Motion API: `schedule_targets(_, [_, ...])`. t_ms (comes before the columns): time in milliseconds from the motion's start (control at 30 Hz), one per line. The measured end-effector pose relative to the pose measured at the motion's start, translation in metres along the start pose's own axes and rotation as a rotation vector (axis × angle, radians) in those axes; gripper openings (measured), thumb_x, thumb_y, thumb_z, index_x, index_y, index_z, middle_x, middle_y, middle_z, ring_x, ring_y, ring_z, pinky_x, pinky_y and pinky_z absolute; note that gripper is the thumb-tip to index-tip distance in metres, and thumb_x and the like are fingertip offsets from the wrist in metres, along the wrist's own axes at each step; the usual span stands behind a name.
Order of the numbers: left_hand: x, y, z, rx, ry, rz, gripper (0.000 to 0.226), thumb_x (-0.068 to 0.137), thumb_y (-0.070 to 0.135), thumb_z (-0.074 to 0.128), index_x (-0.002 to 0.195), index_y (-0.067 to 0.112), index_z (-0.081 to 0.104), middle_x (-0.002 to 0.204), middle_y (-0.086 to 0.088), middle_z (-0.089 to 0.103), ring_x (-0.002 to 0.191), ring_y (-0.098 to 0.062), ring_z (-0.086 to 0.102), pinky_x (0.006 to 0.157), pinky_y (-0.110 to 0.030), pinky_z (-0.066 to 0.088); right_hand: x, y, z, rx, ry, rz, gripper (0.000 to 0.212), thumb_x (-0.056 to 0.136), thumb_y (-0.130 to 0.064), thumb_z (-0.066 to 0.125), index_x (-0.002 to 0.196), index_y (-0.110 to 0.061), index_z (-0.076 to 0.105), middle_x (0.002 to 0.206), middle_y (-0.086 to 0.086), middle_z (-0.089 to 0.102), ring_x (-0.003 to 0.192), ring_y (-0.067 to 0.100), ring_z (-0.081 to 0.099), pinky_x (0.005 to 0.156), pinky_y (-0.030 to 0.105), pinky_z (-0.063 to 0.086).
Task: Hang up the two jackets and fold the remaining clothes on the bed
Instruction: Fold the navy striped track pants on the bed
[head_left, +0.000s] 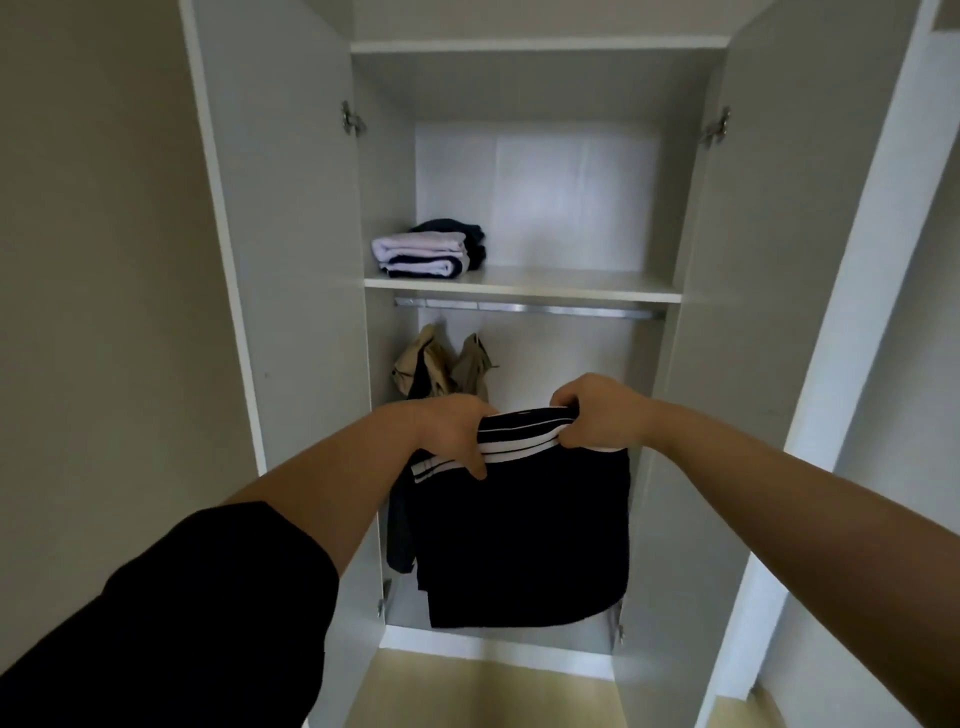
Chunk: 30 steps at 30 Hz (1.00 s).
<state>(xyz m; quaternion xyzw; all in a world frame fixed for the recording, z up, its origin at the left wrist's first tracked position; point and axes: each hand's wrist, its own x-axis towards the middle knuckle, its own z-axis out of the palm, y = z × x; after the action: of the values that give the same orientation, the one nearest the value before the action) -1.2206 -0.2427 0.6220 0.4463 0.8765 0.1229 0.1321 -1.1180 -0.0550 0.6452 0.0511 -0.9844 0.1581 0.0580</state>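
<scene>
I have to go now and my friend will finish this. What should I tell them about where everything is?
Left hand and right hand both grip the top edge of a dark navy garment with white stripes, held up in front of the open white wardrobe.
Done: two khaki jackets hang from the metal rail; a folded pile of white and dark clothes sits on the left of the shelf.
Left: put away the held garment, probably on the shelf. The bed is out of view, so check it.
</scene>
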Motion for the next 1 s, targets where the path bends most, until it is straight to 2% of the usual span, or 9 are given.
schedule_targets(100, [0.042, -0.029, -0.030, 0.029, 0.030, -0.028, 0.029, 0.073, 0.012, 0.076, 0.099, 0.010, 0.065, 0.090, -0.002, 0.066, 0.082, -0.016, 0.062, 0.068, -0.018, 0.050, 0.063, 0.020, -0.010, -0.043, 0.003, -0.030, 0.014, 0.076, -0.011, 0.066, 0.068, -0.019, 0.057, 0.062, -0.008, 0.051, 0.058, 0.003, 0.048, 0.049, 0.011, 0.034])
schedule_targets(233, [0.111, -0.066, -0.088, 0.110, 0.114, -0.044, 0.030, 0.071, 0.015, 0.076, 0.099, 0.010, 0.065, 0.095, -0.003, 0.066, 0.084, -0.015, 0.060, 0.071, -0.023, 0.047, 0.154, 0.056, -0.030, -0.057, 0.058, -0.066, 0.008, 0.075, -0.013, 0.065, 0.072, -0.013, 0.058, 0.064, -0.004, 0.052, 0.060, 0.010, 0.049, 0.054, 0.021, 0.038])
schedule_targets(367, [0.182, -0.094, -0.158, 0.124, 0.137, -0.100, 0.033, 0.071, 0.020, 0.078, 0.100, 0.007, 0.067, 0.100, -0.007, 0.069, 0.089, -0.023, 0.064, 0.079, -0.031, 0.051, 0.240, 0.096, -0.066, 0.007, 0.124, -0.051, 0.014, 0.074, -0.013, 0.066, 0.065, -0.020, 0.057, 0.062, -0.005, 0.053, 0.057, 0.009, 0.050, 0.051, 0.016, 0.037])
schedule_targets(433, [0.217, -0.106, -0.190, 0.110, 0.141, -0.084, 0.034, 0.074, 0.017, 0.077, 0.104, 0.006, 0.068, 0.105, -0.008, 0.069, 0.093, -0.022, 0.064, 0.084, -0.031, 0.051, 0.279, 0.113, -0.085, 0.028, 0.161, -0.046, 0.005, 0.074, -0.013, 0.066, 0.071, -0.016, 0.064, 0.065, -0.003, 0.057, 0.057, 0.006, 0.051, 0.050, 0.013, 0.038])
schedule_targets(533, [0.264, -0.117, -0.229, 0.141, 0.231, -0.040, 0.032, 0.075, 0.013, 0.076, 0.104, 0.004, 0.066, 0.102, -0.007, 0.068, 0.089, -0.018, 0.061, 0.075, -0.023, 0.047, 0.328, 0.136, -0.113, 0.016, 0.240, -0.043, 0.007, 0.076, -0.012, 0.066, 0.081, -0.009, 0.068, 0.069, 0.000, 0.060, 0.057, 0.006, 0.052, 0.045, 0.007, 0.037])
schedule_targets(700, [0.346, -0.132, -0.317, 0.371, 0.624, 0.044, 0.020, 0.076, 0.016, 0.073, 0.093, 0.014, 0.063, 0.090, -0.001, 0.063, 0.084, -0.017, 0.057, 0.069, -0.027, 0.044, 0.406, 0.166, -0.180, -0.170, 0.622, -0.087, 0.010, 0.076, -0.017, 0.063, 0.086, -0.017, 0.061, 0.073, -0.005, 0.057, 0.068, 0.016, 0.054, 0.053, 0.024, 0.037])
schedule_targets(833, [0.406, -0.145, -0.363, 0.721, 1.053, 0.150, 0.014, 0.078, 0.013, 0.060, 0.092, 0.016, 0.055, 0.085, -0.001, 0.058, 0.080, -0.024, 0.057, 0.060, -0.030, 0.035, 0.464, 0.195, -0.205, -0.591, 1.015, -0.185, 0.020, 0.069, -0.014, 0.064, 0.088, -0.009, 0.060, 0.077, 0.006, 0.060, 0.070, 0.026, 0.051, 0.064, 0.029, 0.032])
schedule_targets(933, [0.461, -0.180, -0.348, 0.891, 1.038, 0.234, 0.027, 0.076, 0.004, 0.058, 0.102, 0.013, 0.054, 0.101, -0.006, 0.057, 0.091, -0.026, 0.053, 0.068, -0.033, 0.037, 0.504, 0.234, -0.173, -0.726, 0.982, -0.200, 0.032, 0.056, -0.008, 0.073, 0.084, -0.004, 0.059, 0.077, 0.013, 0.061, 0.068, 0.033, 0.055, 0.061, 0.034, 0.039])
schedule_targets(1000, [0.502, -0.211, -0.320, 0.980, 0.822, 0.190, 0.038, 0.080, 0.004, 0.056, 0.116, 0.012, 0.048, 0.117, -0.008, 0.050, 0.106, -0.027, 0.047, 0.077, -0.035, 0.036, 0.531, 0.264, -0.137, -0.746, 0.730, -0.130, 0.042, 0.060, -0.011, 0.073, 0.098, -0.004, 0.057, 0.091, 0.015, 0.060, 0.082, 0.035, 0.058, 0.065, 0.036, 0.042])
